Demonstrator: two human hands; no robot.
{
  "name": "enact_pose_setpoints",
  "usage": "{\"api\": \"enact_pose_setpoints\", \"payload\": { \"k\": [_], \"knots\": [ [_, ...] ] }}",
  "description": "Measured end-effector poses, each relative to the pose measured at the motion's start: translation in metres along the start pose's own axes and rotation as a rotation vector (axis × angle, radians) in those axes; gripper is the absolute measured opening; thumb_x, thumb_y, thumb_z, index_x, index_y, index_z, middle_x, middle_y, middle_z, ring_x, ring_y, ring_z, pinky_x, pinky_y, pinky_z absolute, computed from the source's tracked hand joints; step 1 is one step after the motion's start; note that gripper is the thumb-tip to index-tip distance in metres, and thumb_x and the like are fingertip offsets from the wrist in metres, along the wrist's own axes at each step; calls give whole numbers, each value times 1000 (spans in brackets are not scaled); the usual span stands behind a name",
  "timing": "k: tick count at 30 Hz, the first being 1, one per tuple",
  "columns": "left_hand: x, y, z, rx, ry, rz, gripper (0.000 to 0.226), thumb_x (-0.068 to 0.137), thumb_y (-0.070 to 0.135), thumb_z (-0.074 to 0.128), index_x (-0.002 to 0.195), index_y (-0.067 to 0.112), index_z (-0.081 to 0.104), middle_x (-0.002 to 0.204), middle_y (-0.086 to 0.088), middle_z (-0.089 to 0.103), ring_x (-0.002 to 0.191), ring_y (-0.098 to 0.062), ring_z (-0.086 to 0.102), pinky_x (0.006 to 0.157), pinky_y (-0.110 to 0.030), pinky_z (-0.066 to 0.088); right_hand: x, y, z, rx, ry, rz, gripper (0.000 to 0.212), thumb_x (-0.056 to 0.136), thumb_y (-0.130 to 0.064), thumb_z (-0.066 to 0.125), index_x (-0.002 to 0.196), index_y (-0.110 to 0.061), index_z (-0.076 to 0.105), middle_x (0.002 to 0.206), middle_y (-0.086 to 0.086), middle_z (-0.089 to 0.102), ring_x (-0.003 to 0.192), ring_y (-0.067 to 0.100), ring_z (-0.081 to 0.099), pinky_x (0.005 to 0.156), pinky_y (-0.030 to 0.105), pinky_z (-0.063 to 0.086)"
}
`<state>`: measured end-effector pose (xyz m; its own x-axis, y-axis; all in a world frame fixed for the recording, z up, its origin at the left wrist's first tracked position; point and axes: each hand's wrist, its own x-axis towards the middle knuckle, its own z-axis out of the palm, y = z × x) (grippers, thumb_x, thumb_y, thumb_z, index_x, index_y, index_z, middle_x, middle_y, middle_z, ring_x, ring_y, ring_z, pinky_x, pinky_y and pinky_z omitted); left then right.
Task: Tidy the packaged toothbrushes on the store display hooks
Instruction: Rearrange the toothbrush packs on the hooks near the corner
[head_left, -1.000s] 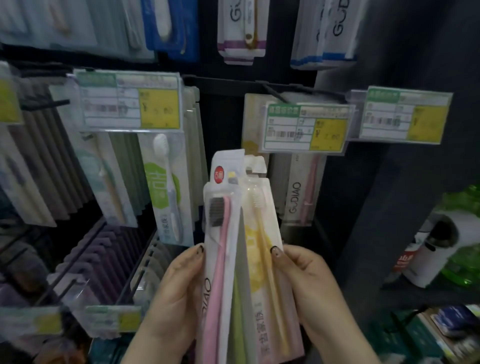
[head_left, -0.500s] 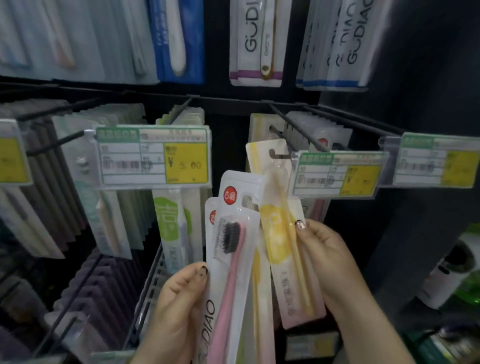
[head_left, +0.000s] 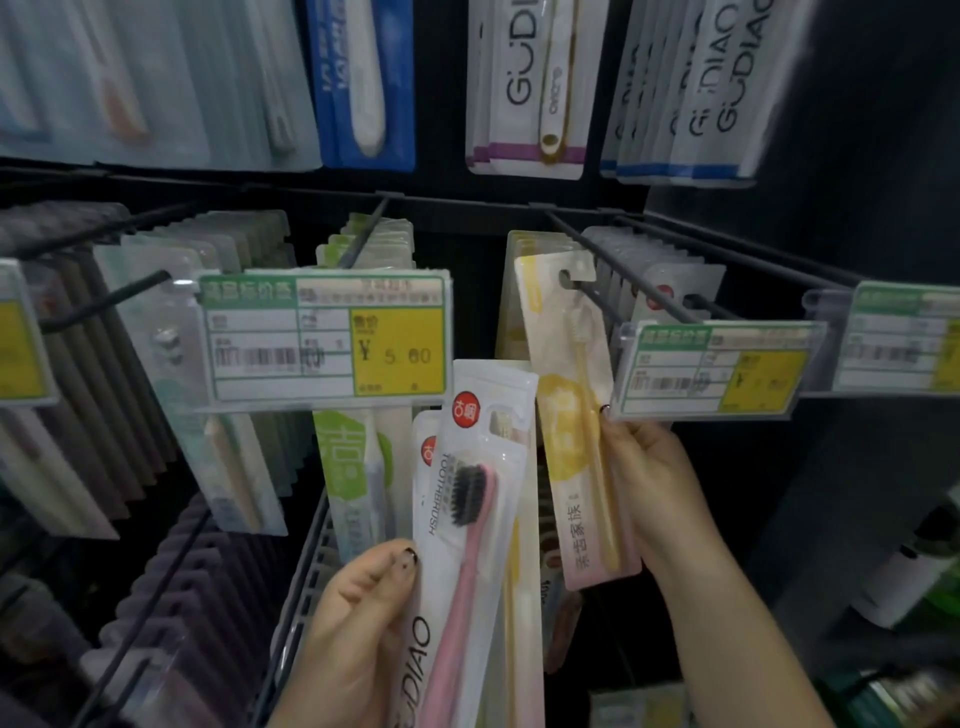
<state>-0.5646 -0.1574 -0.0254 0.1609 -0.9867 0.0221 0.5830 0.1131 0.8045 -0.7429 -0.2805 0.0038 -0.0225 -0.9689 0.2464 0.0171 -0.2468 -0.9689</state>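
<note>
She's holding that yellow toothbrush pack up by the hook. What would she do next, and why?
Probably slide it further back along the black wire hook. The right hand holds the yellow toothbrush pack tilted, its hang hole just at the hook, short of the packs hanging behind. The left hand holds more packs waiting.

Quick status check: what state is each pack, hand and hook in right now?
Yellow toothbrush pack: tilted, hang hole at the hook tip.
Hook: holds packs further back.
Pink toothbrush pack: off the hooks, front of a held bunch.
Right hand: grips the yellow pack.
Left hand: grips the bunch.
</note>
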Motion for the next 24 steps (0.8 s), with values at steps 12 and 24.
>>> {"api": "enact_pose_setpoints", "payload": {
  "k": [12,24],
  "knots": [
    [3,-2,-3,32,-10,15,66,10,47,92,62,9,75,68,-14,72,58,-16,70,50,-17,53,-4,18,1,-143,35,-11,21,95,-21,50,84,-20,67,81,-6,70,84,12,64,76,26,47],
    [16,-10,6,2,-128,36,62,31,47,92,72,4,74,76,-19,71,67,-22,68,61,-23,53,-74,16,16,54,-292,44,12,88,-20,62,99,-17,67,93,-8,74,86,3,68,71,16,51]
  ]
}}
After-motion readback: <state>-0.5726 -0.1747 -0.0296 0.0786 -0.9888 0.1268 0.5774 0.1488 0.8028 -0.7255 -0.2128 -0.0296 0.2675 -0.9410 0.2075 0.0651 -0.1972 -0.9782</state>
